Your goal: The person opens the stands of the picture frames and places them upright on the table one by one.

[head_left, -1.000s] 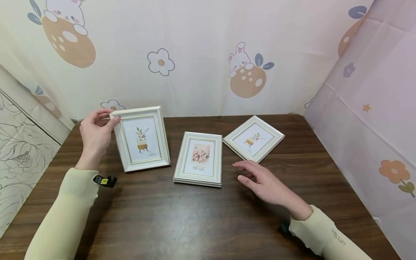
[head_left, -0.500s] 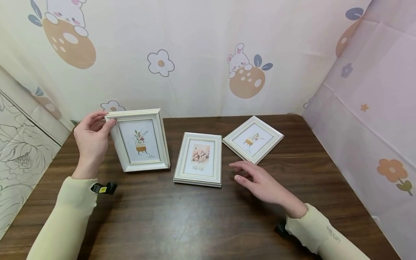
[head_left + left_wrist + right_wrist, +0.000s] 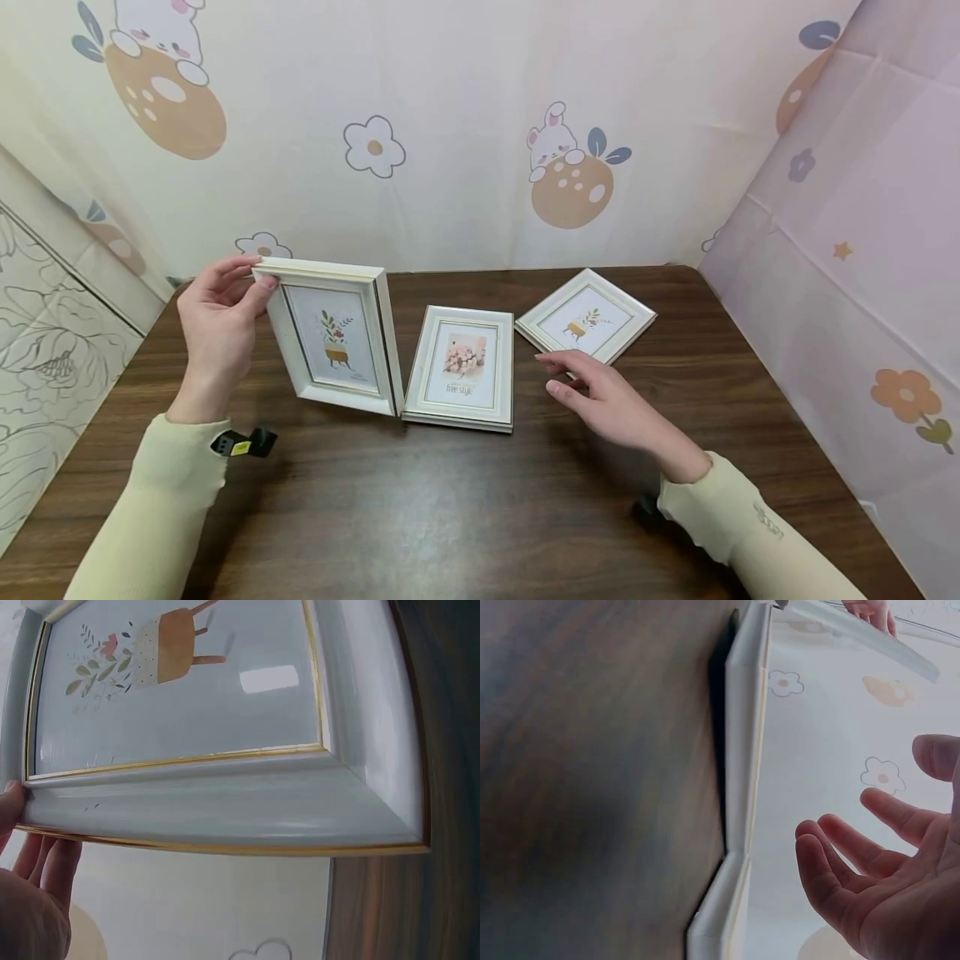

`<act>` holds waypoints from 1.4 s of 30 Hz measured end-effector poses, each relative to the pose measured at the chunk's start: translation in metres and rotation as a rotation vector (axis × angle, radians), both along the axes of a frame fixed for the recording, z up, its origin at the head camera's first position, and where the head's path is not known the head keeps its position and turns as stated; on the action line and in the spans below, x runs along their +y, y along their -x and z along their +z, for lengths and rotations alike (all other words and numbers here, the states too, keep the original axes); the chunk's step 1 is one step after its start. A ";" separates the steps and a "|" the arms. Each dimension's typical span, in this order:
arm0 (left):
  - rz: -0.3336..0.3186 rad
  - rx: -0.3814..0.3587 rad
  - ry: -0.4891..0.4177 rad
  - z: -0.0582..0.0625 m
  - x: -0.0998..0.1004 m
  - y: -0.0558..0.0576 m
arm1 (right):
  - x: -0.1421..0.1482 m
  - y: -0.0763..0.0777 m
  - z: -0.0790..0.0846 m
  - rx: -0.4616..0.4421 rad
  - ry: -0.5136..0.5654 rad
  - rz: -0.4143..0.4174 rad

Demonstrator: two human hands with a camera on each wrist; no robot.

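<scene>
My left hand [image 3: 217, 333] pinches a white picture frame [image 3: 388, 333] by its upper left corner, thumb in front and fingers behind. This frame stands nearly upright, angled, with a potted-plant print behind its glass; its lower right corner is right at the middle frame. That second picture frame [image 3: 416, 367] lies flat, showing pink flowers and the words "free style". A third picture frame [image 3: 633, 312] lies turned askew at the back right. My right hand [image 3: 611, 404] hovers with relaxed fingers, overlapping the third frame's near corner in the head view. The right wrist view shows that hand [image 3: 889, 870] holding nothing.
The dark wooden table [image 3: 420, 517] has a rounded back corner at right. A patterned curtain [image 3: 450, 208] hangs close behind it, and another printed cloth [image 3: 847, 317] runs along the right side. Black wrist cameras sit at both cuffs.
My left hand has turned the upright picture frame, swinging its right edge towards me and over to the middle frame. My right hand has shifted only slightly; the other two frames stay put.
</scene>
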State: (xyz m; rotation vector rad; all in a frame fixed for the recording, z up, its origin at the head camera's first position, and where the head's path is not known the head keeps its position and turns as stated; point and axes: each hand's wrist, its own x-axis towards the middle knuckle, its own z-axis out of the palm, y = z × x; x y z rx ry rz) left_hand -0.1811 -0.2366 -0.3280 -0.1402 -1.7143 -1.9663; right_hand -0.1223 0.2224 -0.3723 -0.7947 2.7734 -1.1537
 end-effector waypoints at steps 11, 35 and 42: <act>-0.220 0.085 -0.106 -0.001 0.023 0.003 | -0.022 0.013 0.025 0.022 0.040 0.049; -0.649 0.091 -0.320 -0.008 0.057 0.007 | -0.071 0.008 0.016 0.051 0.142 0.205; -0.757 0.123 -0.377 -0.003 0.063 0.008 | -0.082 0.008 0.018 0.095 0.160 0.228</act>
